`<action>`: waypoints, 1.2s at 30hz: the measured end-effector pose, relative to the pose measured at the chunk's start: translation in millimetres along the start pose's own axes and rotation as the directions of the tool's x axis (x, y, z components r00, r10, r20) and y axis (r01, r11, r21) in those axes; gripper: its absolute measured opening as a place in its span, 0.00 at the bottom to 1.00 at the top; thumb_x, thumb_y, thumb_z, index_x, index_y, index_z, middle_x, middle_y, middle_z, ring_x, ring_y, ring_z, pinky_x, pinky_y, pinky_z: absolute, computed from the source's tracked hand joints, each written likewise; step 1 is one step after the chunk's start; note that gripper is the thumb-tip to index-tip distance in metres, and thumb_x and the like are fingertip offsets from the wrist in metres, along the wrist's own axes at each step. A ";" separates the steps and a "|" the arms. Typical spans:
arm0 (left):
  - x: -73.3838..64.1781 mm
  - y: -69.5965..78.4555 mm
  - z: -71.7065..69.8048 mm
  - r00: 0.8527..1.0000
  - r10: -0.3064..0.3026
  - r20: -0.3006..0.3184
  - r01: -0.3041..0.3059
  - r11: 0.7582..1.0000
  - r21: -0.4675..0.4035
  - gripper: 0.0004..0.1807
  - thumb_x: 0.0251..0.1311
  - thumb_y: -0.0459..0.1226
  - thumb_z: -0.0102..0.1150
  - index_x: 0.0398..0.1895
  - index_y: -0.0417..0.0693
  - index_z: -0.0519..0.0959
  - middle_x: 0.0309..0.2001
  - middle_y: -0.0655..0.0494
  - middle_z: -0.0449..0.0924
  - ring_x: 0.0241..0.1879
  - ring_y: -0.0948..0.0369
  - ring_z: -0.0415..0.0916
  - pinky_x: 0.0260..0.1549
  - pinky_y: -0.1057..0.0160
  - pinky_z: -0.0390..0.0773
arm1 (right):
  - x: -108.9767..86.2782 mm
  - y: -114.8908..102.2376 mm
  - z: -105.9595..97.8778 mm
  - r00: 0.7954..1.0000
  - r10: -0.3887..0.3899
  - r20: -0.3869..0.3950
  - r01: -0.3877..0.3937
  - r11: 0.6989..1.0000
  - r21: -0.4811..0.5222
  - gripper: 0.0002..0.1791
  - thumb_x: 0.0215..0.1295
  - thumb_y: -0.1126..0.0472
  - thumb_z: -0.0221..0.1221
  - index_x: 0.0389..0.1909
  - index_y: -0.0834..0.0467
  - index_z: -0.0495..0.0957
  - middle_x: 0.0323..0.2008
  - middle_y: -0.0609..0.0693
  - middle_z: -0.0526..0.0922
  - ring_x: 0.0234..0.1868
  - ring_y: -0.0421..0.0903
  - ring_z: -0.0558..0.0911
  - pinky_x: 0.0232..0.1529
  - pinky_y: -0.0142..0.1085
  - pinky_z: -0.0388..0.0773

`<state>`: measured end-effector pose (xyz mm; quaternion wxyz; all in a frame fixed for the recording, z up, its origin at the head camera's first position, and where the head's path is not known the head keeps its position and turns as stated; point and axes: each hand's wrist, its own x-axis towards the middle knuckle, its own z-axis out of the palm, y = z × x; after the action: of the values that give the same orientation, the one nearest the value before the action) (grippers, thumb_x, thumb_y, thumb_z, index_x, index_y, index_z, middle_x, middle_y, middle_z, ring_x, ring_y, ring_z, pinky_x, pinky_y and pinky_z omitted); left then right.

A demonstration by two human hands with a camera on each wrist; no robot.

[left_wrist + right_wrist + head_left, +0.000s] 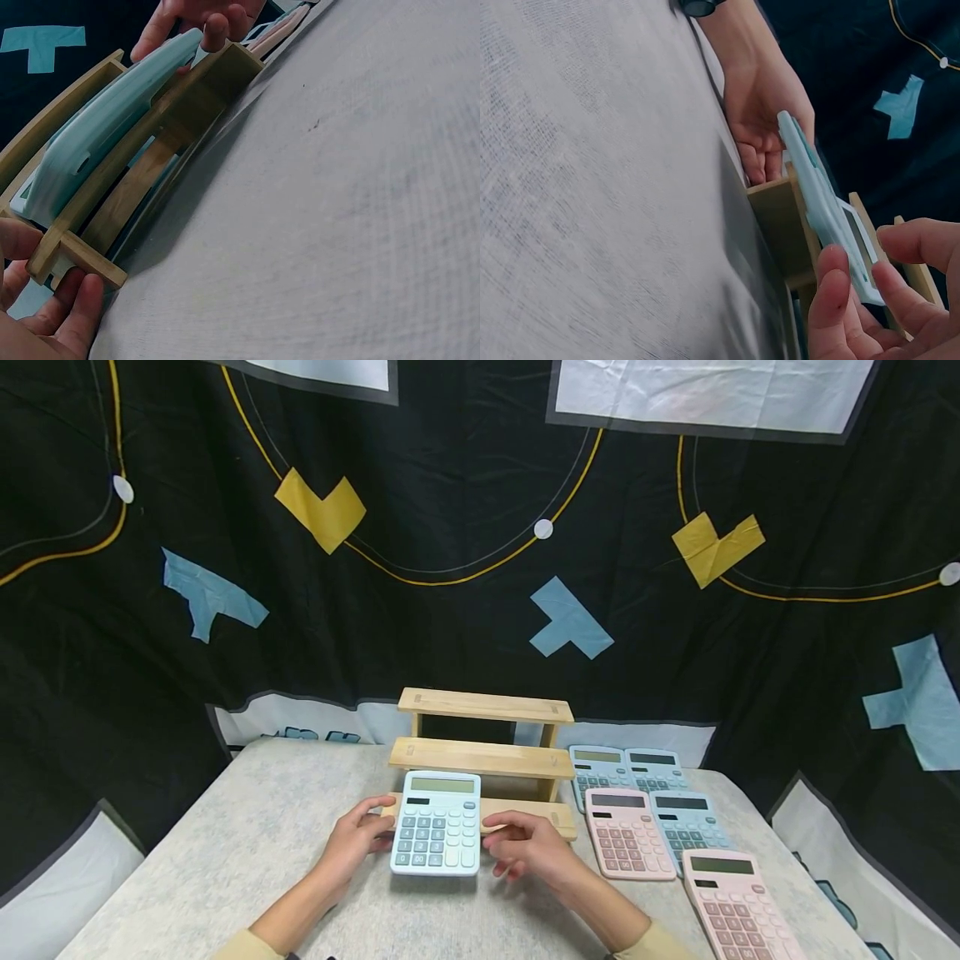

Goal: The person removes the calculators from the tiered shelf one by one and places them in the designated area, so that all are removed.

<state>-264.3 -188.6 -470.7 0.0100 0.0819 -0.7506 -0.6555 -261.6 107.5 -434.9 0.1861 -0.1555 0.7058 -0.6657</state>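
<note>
A light blue calculator point(437, 823) leans back on the lowest step of a three-tier wooden rack point(480, 757), its keys facing me. My left hand point(352, 839) is at the left end of that step; in the left wrist view its thumb and fingers point(79, 307) grip the end of the wood. Beside the calculator's right edge is my right hand point(531, 847), its fingers loosely bent and holding nothing. The right wrist view shows the right fingers point(829, 300) close around the calculator's near edge point(810, 187).
Right of the rack, several calculators lie on the table point(247, 827): blue ones at the back, a pink one point(628, 835) in front of them, and another pink one point(738, 906) nearest me. Behind the table hangs a black cloth point(450, 635) with printed shapes.
</note>
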 end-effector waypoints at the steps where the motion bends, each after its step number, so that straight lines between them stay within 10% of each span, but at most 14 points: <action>1: 0.0 0.2 0.1 1.000 0.002 0.000 -0.002 1.000 0.001 0.24 0.67 0.39 0.57 0.66 0.46 0.73 0.47 0.47 0.82 0.44 0.59 0.83 0.45 0.58 0.85 | 0.4 0.4 0.7 1.000 0.004 0.000 -0.004 1.000 0.001 0.23 0.64 0.67 0.63 0.60 0.65 0.75 0.44 0.61 0.84 0.28 0.46 0.85 0.28 0.34 0.81; 36: -1.1 0.3 0.0 1.000 0.013 0.003 -0.013 1.000 0.013 0.24 0.68 0.39 0.57 0.66 0.46 0.72 0.47 0.47 0.81 0.44 0.59 0.82 0.45 0.58 0.84 | 4.5 13.9 31.5 1.000 0.018 -0.009 -0.016 0.989 0.144 0.26 0.55 0.75 0.59 0.58 0.65 0.75 0.40 0.57 0.83 0.33 0.48 0.86 0.33 0.33 0.85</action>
<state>-263.2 -188.4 -470.2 0.0126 0.0762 -0.7554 -0.6507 -250.4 78.6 -450.4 0.1988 -0.1321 0.6582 -0.7140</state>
